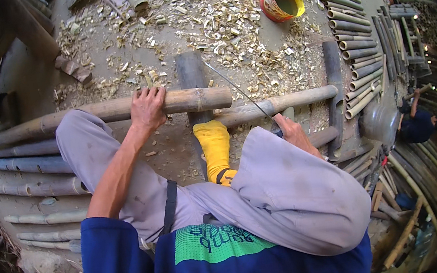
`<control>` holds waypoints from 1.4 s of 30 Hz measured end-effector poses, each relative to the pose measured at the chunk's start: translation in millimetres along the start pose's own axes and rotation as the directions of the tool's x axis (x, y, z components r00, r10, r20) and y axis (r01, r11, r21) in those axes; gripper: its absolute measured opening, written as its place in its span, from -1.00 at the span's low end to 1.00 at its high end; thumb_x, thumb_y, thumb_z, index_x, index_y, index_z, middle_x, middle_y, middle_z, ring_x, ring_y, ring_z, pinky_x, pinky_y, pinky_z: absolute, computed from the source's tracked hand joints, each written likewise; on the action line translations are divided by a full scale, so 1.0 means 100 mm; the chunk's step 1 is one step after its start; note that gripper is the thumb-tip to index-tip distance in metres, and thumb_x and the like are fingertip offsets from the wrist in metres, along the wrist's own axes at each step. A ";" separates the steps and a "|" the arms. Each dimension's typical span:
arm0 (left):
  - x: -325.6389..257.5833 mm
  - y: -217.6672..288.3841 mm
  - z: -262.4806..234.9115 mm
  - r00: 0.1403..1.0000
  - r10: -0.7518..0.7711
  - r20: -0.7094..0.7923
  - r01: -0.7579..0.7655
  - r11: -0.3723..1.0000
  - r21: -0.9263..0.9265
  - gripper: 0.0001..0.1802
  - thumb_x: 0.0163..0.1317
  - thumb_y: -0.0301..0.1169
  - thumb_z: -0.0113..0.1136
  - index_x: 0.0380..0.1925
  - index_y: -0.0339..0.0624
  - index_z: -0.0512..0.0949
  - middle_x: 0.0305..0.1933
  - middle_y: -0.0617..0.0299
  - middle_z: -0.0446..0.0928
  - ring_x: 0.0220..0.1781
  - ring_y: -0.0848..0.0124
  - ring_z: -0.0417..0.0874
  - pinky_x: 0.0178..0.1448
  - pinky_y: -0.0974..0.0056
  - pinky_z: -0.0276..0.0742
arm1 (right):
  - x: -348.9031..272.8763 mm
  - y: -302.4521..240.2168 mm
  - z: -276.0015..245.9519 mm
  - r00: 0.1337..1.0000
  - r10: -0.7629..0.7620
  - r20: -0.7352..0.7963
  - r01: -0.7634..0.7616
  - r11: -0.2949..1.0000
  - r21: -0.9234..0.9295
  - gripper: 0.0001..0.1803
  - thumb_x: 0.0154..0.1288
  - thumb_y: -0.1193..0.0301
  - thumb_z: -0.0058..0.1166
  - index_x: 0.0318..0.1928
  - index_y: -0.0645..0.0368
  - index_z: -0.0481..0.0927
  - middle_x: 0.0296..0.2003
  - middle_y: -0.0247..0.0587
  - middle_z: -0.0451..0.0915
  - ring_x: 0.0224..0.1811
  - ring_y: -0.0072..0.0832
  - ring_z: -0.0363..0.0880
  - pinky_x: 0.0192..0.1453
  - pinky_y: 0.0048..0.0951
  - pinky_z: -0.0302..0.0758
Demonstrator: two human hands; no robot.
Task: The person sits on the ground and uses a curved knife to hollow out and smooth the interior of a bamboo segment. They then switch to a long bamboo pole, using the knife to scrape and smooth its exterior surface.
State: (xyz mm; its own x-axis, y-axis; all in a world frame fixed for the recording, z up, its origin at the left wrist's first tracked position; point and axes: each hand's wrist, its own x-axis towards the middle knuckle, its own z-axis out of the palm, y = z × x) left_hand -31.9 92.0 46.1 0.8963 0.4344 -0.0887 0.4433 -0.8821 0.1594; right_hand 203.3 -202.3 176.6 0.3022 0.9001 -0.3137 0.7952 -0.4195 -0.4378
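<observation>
My left hand (148, 109) is closed over the top of a thick brown bamboo pole (200, 99), near its cut right end. The pole lies across a dark upright bamboo post (190, 71) and runs left past my bent knee. In my right hand (293, 133) is a tool with a long, thin metal blade (237, 88), seen almost edge-on; its tip points up and left, apart from the pole. Most of its dark handle is hidden by my fingers. My foot in a yellow sock (214, 142) presses against the bamboo frame between my hands.
A lighter bamboo crossbar (285, 100) joins a second dark post (333, 79). Wood chips (215, 22) litter the ground around a yellow-and-red bucket (282, 3). Cut bamboo lengths (350, 27) lie in a row at right. More poles (31, 166) lie left. Another person (418, 121) is at far right.
</observation>
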 end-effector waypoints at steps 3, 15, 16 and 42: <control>0.00 0.00 -0.03 1.000 -0.003 -0.019 0.002 1.000 -0.019 -0.38 -0.38 -0.41 0.33 -0.13 -0.03 0.44 -0.25 0.25 0.49 -0.09 0.28 0.54 0.01 0.14 0.43 | 0.12 -0.19 -0.06 0.942 -0.236 -0.238 0.249 0.968 0.026 -0.64 0.19 0.32 0.15 -0.10 0.22 0.36 -0.35 0.14 0.51 -0.38 0.02 0.56 -0.37 -0.12 0.51; -0.03 0.01 -0.01 1.000 -0.017 -0.013 0.016 0.999 -0.043 -0.38 -0.38 -0.42 0.34 -0.14 -0.02 0.45 -0.21 0.25 0.50 -0.07 0.29 0.55 0.06 0.12 0.43 | 0.23 -0.21 0.11 0.931 -0.224 -0.287 0.246 0.968 0.041 -0.61 0.17 0.30 0.16 -0.09 0.29 0.40 -0.37 0.20 0.51 -0.35 0.08 0.56 -0.31 -0.04 0.49; 0.00 0.01 -0.02 1.000 -0.008 -0.022 0.007 0.999 -0.041 -0.39 -0.37 -0.42 0.34 -0.13 -0.02 0.45 -0.20 0.25 0.51 -0.07 0.29 0.55 0.06 0.12 0.43 | 0.20 -0.03 0.24 0.936 -0.226 -0.271 0.241 0.970 0.025 -0.61 0.17 0.32 0.16 -0.10 0.30 0.41 -0.37 0.18 0.51 -0.35 0.06 0.56 -0.32 -0.06 0.49; -0.10 0.02 0.15 0.959 -0.019 -0.281 0.006 0.999 -0.046 -0.54 -0.25 -0.46 0.25 -0.20 -0.03 0.49 -0.21 0.27 0.51 -0.14 0.30 0.55 0.04 0.16 0.42 | 0.04 0.08 0.31 0.953 0.286 0.104 -0.268 0.951 -0.157 -0.54 0.13 0.29 0.20 -0.01 0.21 0.38 -0.32 0.19 0.53 -0.32 0.12 0.55 -0.22 0.00 0.50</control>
State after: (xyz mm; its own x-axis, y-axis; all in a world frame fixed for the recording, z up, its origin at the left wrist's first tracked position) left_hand -40.2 82.7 32.2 0.8541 0.4848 0.1886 0.4488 -0.8701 0.2038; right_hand 194.4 -206.1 145.4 0.4602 0.7254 -0.5119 0.7573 -0.6216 -0.2000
